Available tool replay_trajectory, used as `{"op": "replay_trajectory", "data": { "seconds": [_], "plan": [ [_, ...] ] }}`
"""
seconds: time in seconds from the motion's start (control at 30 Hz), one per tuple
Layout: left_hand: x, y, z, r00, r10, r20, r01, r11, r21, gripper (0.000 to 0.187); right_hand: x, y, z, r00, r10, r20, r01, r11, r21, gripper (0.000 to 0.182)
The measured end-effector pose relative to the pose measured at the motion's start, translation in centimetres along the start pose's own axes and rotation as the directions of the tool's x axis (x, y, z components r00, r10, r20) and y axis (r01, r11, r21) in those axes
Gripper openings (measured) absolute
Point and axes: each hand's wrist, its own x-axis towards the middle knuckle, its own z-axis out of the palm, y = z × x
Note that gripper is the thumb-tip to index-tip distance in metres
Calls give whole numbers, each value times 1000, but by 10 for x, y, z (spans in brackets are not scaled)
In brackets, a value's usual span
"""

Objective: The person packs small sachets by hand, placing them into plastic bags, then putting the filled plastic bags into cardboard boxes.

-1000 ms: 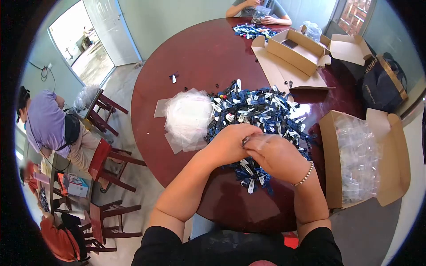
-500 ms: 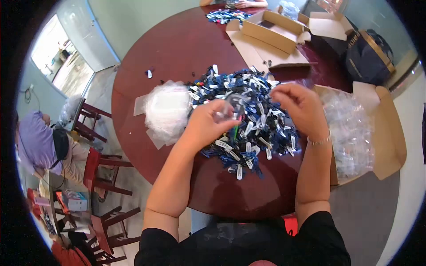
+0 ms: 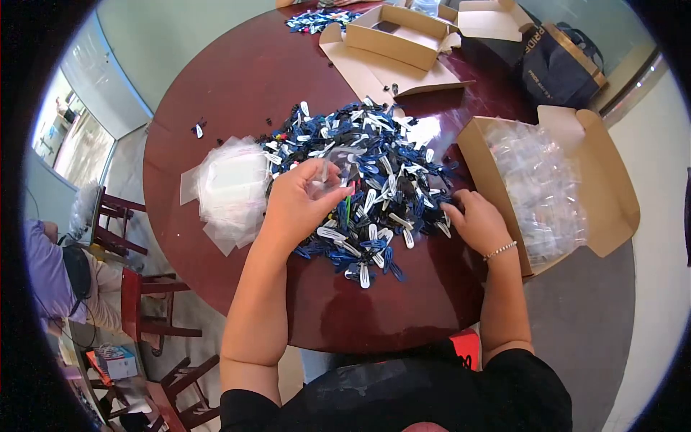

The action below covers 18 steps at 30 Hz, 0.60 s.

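A wide heap of snap hair clips [image 3: 392, 183], mostly navy, black and white, covers the middle of the round table. Over the left part of the heap, my left hand [image 3: 299, 205] is closed on a small clear plastic bag [image 3: 342, 164], its thumb and fingers curved around it. Whether clips are inside the bag is hard to make out. A thin green strip [image 3: 348, 207] shows just below that thumb. My right hand [image 3: 479, 219] is at the heap's right edge with its fingers bent down among the clips; what they pinch is hidden.
Flat clear bags [image 3: 232, 187] lie stacked left of the heap. On the right stands an open cardboard box [image 3: 484, 169] with filled clear bags [image 3: 536, 191]. Another cardboard box [image 3: 396, 39] and a second clip pile [image 3: 317, 20] are farther back. Wooden stools [image 3: 158, 302] stand left of the table [image 3: 216, 93].
My right hand has come down from above the heap to its right edge. My left hand still holds the clear bag. The whole view has shifted a little.
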Motion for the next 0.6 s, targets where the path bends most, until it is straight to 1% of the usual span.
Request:
{"op": "replay_trajectory", "data": {
  "seconds": [0.07,0.1,0.17,0.2,0.27,0.3,0.33,0.4,0.43,0.47,0.53,0.57,0.6],
  "plan": [
    [-1,1,2,1000,31,3,-31,999,24,26,-10,-9,-1,997,43,57,-47,997,61,44],
    [-2,1,3,998,64,5,-64,997,31,26,-13,-11,1,996,15,84,-24,993,114,53],
    [-2,2,4,995,98,6,-99,994,41,26,-16,-22,7,996,-83,36,74,975,208,62],
    [-3,2,6,994,105,-14,-104,994,20,25,-13,-30,9,993,-65,97,44,977,206,73],
    [-3,1,8,992,118,-39,-118,993,2,23,-8,-44,22,990,-135,51,119,964,238,79],
    [-2,-1,8,993,111,-32,-111,994,-8,23,-6,-54,24,992,-103,77,77,957,281,83],
    [-3,-1,8,994,103,-25,-103,995,-17,24,-3,-61,29,992,-107,72,82,956,281,83],
    [-4,3,8,994,105,-26,-106,994,-21,24,7,-71,44,989,-135,-63,149,906,397,86],
    [-5,4,7,995,100,-21,-101,994,-29,24,10,-78,48,994,-98,-46,109,901,419,80],
    [-4,4,6,996,88,-21,-88,996,-12,25,14,-76,53,993,-105,-52,117,900,421,80],
    [-5,5,4,997,77,-20,-77,997,-7,27,26,-75,61,969,-203,-144,249,781,573,67],
    [-5,7,3,996,87,-24,-87,996,-1,27,31,-75,60,993,-115,-24,100,728,678,54],
    [-4,5,2,996,87,-24,-87,996,7,27,37,-76,58,993,-112,-23,87,615,784,50]
  ]
}}
